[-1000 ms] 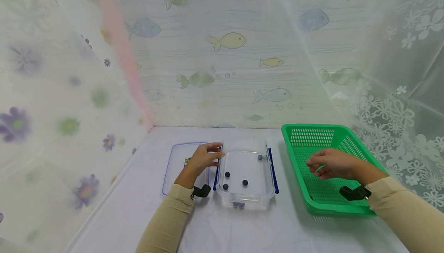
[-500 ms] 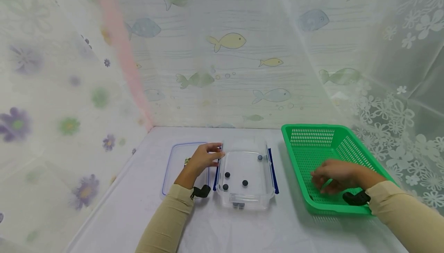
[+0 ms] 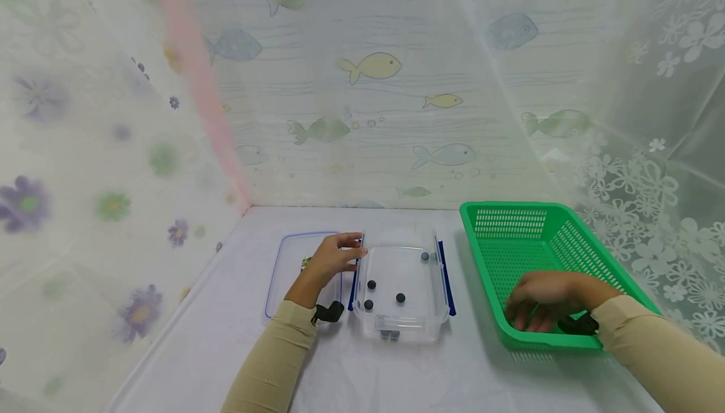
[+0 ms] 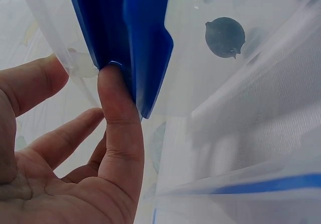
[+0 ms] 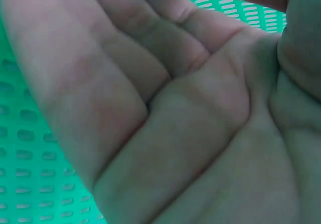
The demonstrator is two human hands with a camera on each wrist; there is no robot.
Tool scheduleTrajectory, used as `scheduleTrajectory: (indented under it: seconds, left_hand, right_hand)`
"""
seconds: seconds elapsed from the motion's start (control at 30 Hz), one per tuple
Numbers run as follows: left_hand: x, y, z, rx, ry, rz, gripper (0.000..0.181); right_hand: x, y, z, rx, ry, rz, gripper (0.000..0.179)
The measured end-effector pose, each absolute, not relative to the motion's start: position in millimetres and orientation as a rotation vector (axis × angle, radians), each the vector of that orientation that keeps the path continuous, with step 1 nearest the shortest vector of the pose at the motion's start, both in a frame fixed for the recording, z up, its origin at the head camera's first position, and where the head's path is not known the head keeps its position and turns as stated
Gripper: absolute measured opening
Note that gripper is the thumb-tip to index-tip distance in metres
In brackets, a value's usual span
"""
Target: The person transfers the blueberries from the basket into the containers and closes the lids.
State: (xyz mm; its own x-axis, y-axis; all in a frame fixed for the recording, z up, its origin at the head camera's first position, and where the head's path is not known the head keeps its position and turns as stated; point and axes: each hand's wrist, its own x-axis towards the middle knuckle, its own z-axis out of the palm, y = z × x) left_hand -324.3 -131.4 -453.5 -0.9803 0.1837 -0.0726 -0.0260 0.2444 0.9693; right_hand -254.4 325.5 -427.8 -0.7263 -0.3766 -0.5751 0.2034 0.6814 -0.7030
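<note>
A clear plastic box with blue side latches stands on the table. Inside lie several small dark balls. My left hand holds the box's left edge; in the left wrist view one finger presses up against the blue latch. My right hand is down in the green basket, near its front left corner, fingers pointing downward. The right wrist view shows the palm and extended fingers over the basket's perforated green plastic; the fingertips are out of sight, and no held thing shows.
A clear lid with a blue rim lies left of the box, partly behind the left hand. On it is a small gold-green patterned item, mostly covered. Patterned curtains hang behind and at both sides of the white table.
My right hand has lowered within the basket and shifted toward its front, fingers turning downward. The left hand, the box and the balls look unchanged.
</note>
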Motion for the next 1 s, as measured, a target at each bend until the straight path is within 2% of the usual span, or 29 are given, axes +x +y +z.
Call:
scheduleTrajectory:
  seconds: [0.33,0.67,1.0]
  left_hand:
    - [-325,-132,-453,0.161,2.342,1.818,0.059]
    - [-324,-131,-451,0.152,2.335,1.821,0.060]
    - [-323,-131,-452,0.150,2.345,1.814,0.060]
  right_hand:
    - [-258,323,-428,-0.188,2.023,-1.166,0.033]
    - [-266,323,-430,-0.116,2.023,-1.280,0.052]
    - [-267,321,-428,-0.123,2.042,-1.293,0.047]
